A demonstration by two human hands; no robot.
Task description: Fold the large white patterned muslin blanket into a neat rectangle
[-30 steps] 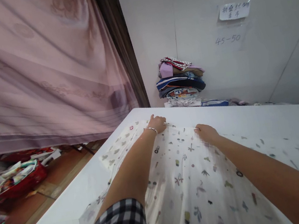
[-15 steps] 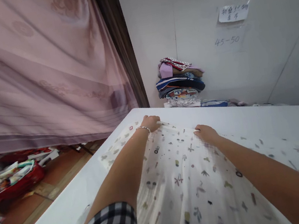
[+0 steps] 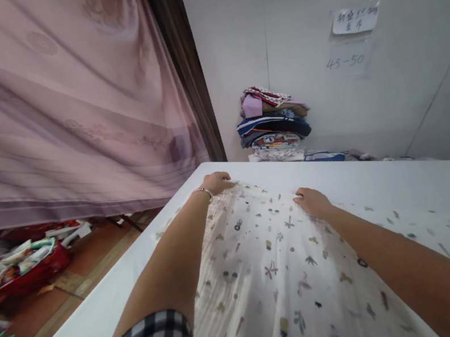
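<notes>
A white cloth [image 3: 277, 275] printed with small coloured motifs lies spread over the white table [image 3: 365, 179]. My left hand [image 3: 216, 182], with a thin bracelet at the wrist, rests at the cloth's far left corner, fingers curled down on the fabric. At the cloth's far edge, to the right, my right hand [image 3: 312, 202] presses down with fingers bent on the edge. Both forearms stretch across the cloth. A checked sleeve covers my left upper arm.
A stack of folded clothes [image 3: 273, 123] stands against the white wall beyond the table. A paper label [image 3: 355, 19] hangs on the wall. A pink curtain [image 3: 59, 104] hangs at left. Red bags with clutter [image 3: 17, 269] lie on the wooden floor.
My left hand has slid leftward and farther along the cloth's far edge, drawing the corner outward. My right hand has stayed in place.
</notes>
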